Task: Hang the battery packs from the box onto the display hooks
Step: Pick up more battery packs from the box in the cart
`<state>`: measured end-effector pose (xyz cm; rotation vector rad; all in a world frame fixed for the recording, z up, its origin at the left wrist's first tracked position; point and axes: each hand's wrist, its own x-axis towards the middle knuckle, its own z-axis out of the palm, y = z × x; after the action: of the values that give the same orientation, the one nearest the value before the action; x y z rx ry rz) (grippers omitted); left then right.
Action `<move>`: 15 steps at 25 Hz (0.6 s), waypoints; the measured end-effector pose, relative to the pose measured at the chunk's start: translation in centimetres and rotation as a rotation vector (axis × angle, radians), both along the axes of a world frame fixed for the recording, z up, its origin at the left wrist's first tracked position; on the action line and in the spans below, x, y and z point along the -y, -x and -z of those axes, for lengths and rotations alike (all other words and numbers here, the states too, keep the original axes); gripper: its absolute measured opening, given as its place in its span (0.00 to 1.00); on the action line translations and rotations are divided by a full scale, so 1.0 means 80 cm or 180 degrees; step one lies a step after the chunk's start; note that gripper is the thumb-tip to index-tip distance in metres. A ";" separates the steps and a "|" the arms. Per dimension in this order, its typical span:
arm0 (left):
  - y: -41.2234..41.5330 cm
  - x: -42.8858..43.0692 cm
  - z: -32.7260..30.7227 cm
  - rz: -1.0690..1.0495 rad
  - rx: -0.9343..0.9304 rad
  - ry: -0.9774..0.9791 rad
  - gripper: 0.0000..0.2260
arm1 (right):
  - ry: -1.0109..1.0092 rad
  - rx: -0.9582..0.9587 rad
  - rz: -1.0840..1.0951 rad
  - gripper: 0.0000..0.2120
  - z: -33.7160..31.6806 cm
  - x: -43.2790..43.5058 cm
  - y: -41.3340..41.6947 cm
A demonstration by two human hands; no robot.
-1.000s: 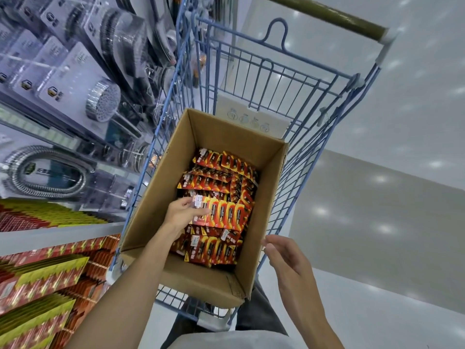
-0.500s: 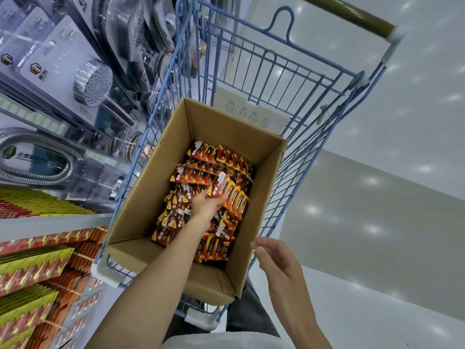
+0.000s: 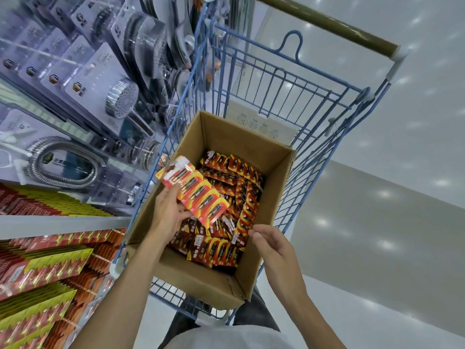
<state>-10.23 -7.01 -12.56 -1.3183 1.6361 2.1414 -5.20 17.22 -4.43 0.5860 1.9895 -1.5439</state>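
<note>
I am looking down into a brown cardboard box [image 3: 201, 280] that is sitting in the basket of a blue wire cart [image 3: 289, 79]. The box is holding a loose heap of red and yellow battery packs [image 3: 236, 187], lying flat and overlapping. The left hand [image 3: 168, 210] is gripping a fanned bundle of packs [image 3: 198, 195], thumb and fingers curled round its near edge; the bundle is sitting above the heap, over the left side of the box, and tilting up toward the far left. The right hand [image 3: 274, 250] is hovering over the near right corner of the box, fingers loosely bent and spread, holding nothing; I cannot tell whether the fingertips are touching the packs below. To the left of the cart, display racks of hanging battery packs [image 3: 37, 268] are showing in red and yellow rows. Farther off on that side, packaged shower heads [image 3: 122, 96] are hanging above them.
</note>
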 end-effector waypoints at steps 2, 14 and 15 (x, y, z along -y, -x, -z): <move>-0.021 0.015 -0.026 -0.0042 -0.0012 0.0055 0.13 | -0.0081 0.0026 -0.0098 0.07 0.012 0.008 0.011; -0.103 0.010 -0.075 -0.0165 -0.0171 0.0124 0.16 | -0.0665 0.0219 -0.0799 0.09 0.128 0.080 0.129; -0.107 0.012 -0.077 -0.0197 -0.0156 0.0156 0.17 | -0.0691 0.0260 -0.0768 0.08 0.139 0.091 0.147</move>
<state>-1.63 -8.01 -6.42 -1.3579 1.6985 2.1989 -16.99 9.93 -15.51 0.4646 2.0933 -1.1532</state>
